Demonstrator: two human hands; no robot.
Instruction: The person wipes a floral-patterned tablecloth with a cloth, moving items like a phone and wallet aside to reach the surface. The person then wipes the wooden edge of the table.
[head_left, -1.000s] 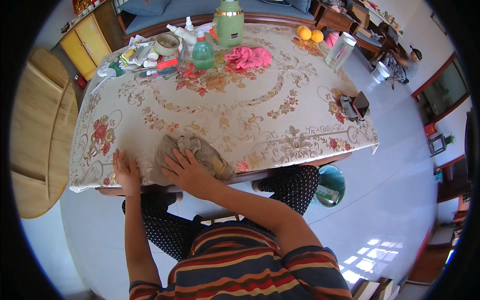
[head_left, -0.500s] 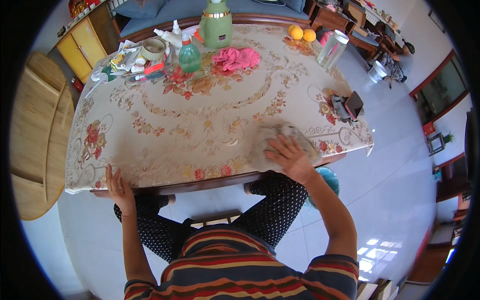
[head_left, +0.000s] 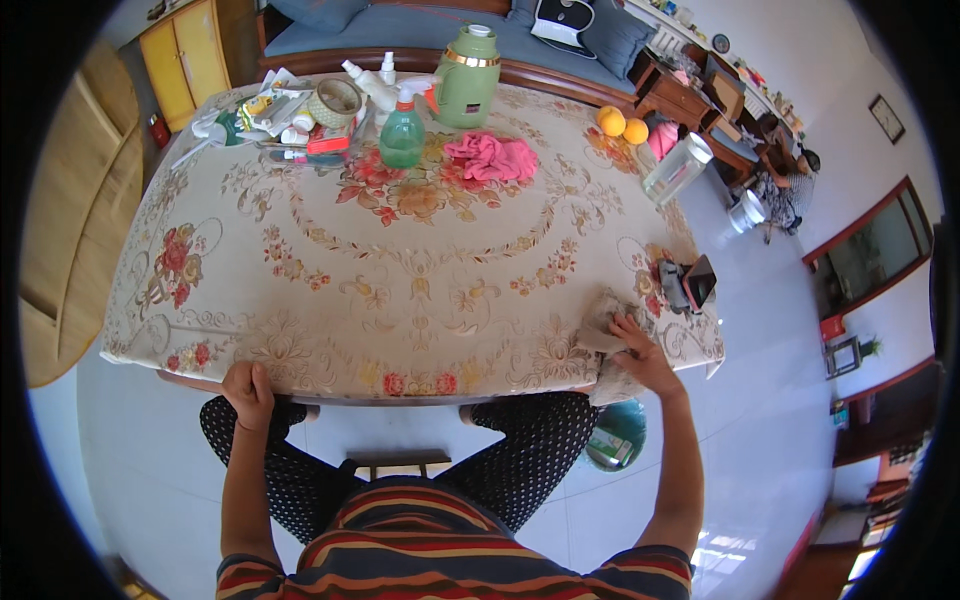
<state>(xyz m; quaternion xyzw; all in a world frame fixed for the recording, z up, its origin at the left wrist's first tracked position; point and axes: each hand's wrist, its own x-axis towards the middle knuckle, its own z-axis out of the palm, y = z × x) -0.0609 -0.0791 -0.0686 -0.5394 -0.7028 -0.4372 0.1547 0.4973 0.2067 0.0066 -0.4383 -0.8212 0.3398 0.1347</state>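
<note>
A cream tablecloth [head_left: 400, 330] with a floral pattern covers the table in front of me. At its front edge on the left, my left hand [head_left: 248, 393] is closed, its curled fingers gripping the cloth's border. My right hand [head_left: 645, 360] presses a crumpled grey-beige rag [head_left: 603, 330] onto the front right part of the tablecloth, fingers bent over it. Part of the rag hangs at the table edge. Beyond that hand, a dark phone [head_left: 699, 282] leans on a grey holder [head_left: 672, 284].
Toward the back stand a green thermos jug [head_left: 468, 85], a green spray bottle [head_left: 402, 138], a pink cloth [head_left: 492, 157], oranges [head_left: 622, 124], a clear tumbler [head_left: 678, 172] and a cluttered tray [head_left: 300, 155]. A teal bin [head_left: 615, 440] sits below the right edge. A person [head_left: 795, 190] is farther off.
My right hand and the rag have moved right and toward the front edge, and the rag is more bunched. My left hand has gone from open fingers to closed. My view has shifted.
</note>
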